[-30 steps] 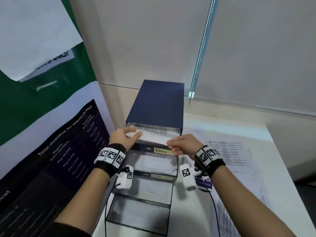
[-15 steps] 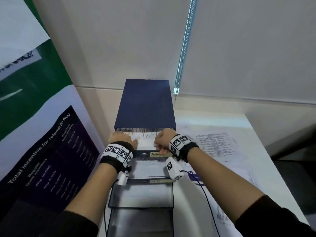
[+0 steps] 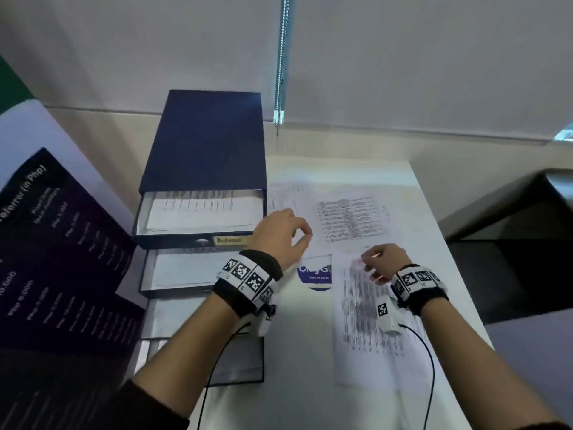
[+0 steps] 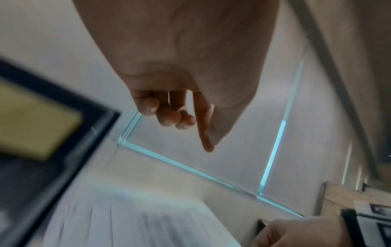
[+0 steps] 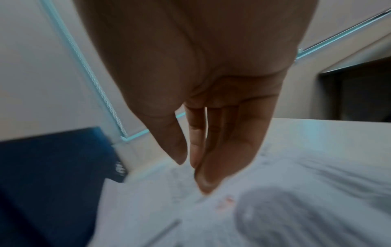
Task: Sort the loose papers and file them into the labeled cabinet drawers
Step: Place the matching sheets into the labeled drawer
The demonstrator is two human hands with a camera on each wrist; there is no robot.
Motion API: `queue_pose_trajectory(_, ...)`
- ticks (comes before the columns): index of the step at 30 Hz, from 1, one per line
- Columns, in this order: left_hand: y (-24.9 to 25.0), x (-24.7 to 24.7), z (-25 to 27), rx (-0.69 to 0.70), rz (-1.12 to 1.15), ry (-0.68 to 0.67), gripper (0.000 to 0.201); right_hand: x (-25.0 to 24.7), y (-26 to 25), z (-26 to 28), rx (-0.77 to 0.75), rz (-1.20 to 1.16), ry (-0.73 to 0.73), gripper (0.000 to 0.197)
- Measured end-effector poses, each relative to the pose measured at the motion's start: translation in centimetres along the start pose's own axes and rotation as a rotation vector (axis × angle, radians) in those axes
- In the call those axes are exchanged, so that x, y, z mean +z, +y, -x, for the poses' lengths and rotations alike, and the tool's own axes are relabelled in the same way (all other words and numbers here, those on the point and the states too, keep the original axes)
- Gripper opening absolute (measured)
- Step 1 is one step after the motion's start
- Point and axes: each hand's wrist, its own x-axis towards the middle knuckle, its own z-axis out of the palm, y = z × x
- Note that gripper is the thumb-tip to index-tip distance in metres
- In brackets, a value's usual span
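Observation:
A dark blue drawer cabinet (image 3: 204, 144) stands at the table's left, its drawers pulled out in steps. The top drawer (image 3: 186, 243), labelled "Admin" (image 3: 229, 240), holds printed sheets; the second drawer (image 3: 173, 292) also holds paper. My left hand (image 3: 288, 234) hovers just right of the cabinet, fingers loosely curled, holding nothing (image 4: 180, 117). My right hand (image 3: 379, 262) reaches down over the top edge of a printed sheet (image 3: 362, 321) on the table; thumb and fingers are slightly apart with nothing between them (image 5: 196, 150). Another printed sheet (image 3: 350, 221) lies farther back.
A small card with a blue logo (image 3: 314, 273) lies between the hands. A dark poster board (image 3: 62, 259) leans at the left. A blind chain (image 3: 280, 57) hangs behind the cabinet. The table's right edge (image 3: 459, 290) borders a dark surface (image 3: 511, 243).
Both hands have left the top drawer and moved right, out over the loose papers on the table. The sheet they pressed stays in the drawer.

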Motion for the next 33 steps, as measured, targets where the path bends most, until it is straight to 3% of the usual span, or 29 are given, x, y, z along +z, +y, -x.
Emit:
queue_pose_trajectory(3,0.8,8.2,-1.6,-0.192,0.222,-0.185,0.013,-1.5,7.4,-3.1,0.125,0.173,0.007,0.018)
queue_pose_trajectory(7,0.7,18.8,-2.0,-0.616,0.369,-0.352,0.048,-2.3,14.3,-5.3,0.209,0.382,-0.055,0.038)
queue_pose_trajectory(11,1.0,26.0,-1.9,-0.887,0.543,-0.340,0.075,-1.7,18.1,-6.8,0.153,0.295,-0.050,0.047)
queue_pose_trajectory(13,0.6,29.1,-2.5,-0.963,0.630,-0.306,0.075,-1.0,19.0,-7.0,0.179,0.110,-0.022,0.055)
queue_pose_trajectory(17,3.5,29.3,-4.0,-0.923,0.641,-0.300,0.038,-0.3,18.9,-7.0,0.126,0.011,-0.083,0.056)
queue_pose_trajectory(20,4.4,29.4,-4.0,-0.916,0.610,-0.293,0.029,-0.1,19.4,-7.2,0.095,-0.032,-0.102,0.045)
queue_pose_trajectory(23,4.7,29.1,-3.7,-0.927,0.498,-0.256,0.014,-1.2,20.6,-7.1,0.044,-0.101,-0.031,0.030)
queue_pose_trajectory(25,4.3,29.2,-3.7,-0.918,0.369,-0.192,0.021,-2.5,22.3,-7.2,0.058,-0.092,0.119,0.014)
queue_pose_trajectory(28,5.0,29.4,-4.4,-0.857,0.321,-0.094,0.045,-4.3,25.0,-7.7,0.125,-0.037,0.327,0.017)
queue_pose_trajectory(33,8.1,30.5,-6.5,-0.851,0.445,-0.135,0.049,-4.5,24.6,-7.9,0.068,-0.025,0.245,0.014)
